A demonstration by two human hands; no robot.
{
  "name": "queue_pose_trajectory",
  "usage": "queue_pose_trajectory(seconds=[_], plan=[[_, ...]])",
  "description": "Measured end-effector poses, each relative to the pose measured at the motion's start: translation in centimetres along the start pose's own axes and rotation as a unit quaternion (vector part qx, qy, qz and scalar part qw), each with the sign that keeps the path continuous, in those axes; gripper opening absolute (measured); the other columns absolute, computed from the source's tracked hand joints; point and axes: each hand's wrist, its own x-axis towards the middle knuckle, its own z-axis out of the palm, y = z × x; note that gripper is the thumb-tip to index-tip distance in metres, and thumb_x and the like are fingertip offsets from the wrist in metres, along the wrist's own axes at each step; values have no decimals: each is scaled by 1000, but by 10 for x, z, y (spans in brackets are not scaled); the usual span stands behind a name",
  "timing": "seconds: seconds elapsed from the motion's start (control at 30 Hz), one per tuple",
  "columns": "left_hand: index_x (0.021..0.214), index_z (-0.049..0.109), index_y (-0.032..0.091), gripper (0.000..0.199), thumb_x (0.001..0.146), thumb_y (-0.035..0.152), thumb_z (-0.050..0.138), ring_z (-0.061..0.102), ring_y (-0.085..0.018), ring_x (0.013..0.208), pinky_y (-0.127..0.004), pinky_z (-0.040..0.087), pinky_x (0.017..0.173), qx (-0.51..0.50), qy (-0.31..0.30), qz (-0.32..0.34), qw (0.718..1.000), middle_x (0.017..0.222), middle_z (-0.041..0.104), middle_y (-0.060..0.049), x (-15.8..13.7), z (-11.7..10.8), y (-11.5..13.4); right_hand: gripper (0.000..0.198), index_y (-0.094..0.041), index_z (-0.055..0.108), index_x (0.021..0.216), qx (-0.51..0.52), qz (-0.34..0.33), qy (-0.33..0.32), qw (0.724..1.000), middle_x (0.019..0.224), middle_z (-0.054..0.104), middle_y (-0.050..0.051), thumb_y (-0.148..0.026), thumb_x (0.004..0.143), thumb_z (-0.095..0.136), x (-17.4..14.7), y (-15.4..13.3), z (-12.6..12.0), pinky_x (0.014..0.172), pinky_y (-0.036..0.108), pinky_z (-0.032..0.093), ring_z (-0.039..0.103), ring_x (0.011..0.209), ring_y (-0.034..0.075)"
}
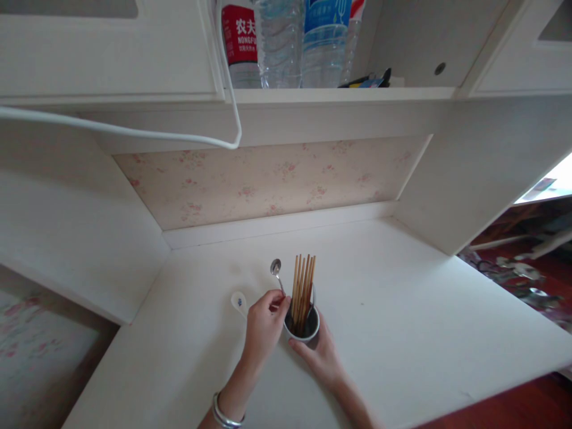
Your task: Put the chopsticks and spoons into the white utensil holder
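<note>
My left hand (269, 316), a silver bangle on its wrist, pinches the handle of a small metal spoon (276, 268), bowl up, beside the cup's left rim. Around the lower right side of a white cup (302, 339) wraps my right hand (322, 351). Several wooden chopsticks (304, 292) stand upright in that cup, along with what looks like a thin metal handle at their right. A white spoon (239, 302) with a small blue mark lies on the table just left of my left hand, its handle end partly hidden.
The white tabletop (402, 310) runs back to a floral-papered panel (268, 179) between side walls. Overhead, a shelf (339, 95) holds several plastic bottles (279, 47). A white cable (134, 132) hangs at upper left. Reddish floor shows past the right edge.
</note>
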Motion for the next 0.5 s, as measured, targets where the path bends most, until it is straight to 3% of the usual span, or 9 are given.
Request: queue_pose_trajectory(seconds=[0.23, 0.5], plan=[[93, 68, 18, 22, 85, 36, 59, 67, -18, 80, -27, 52, 69, -19, -4, -15, 1000, 89, 72, -6, -9, 8, -11, 75, -24, 39, 140, -17, 1, 1, 1000, 137, 54, 11, -32, 75, 76, -1, 5, -1, 107, 52, 39, 49, 127, 33], [98, 68, 17, 27, 82, 39, 62, 68, -19, 80, -28, 53, 70, -63, -14, -53, 997, 93, 72, -7, -10, 10, -16, 70, -25, 43, 137, 2, -1, -4, 1000, 133, 58, 10, -32, 75, 76, 0, 0, -1, 103, 50, 44, 54, 122, 32]])
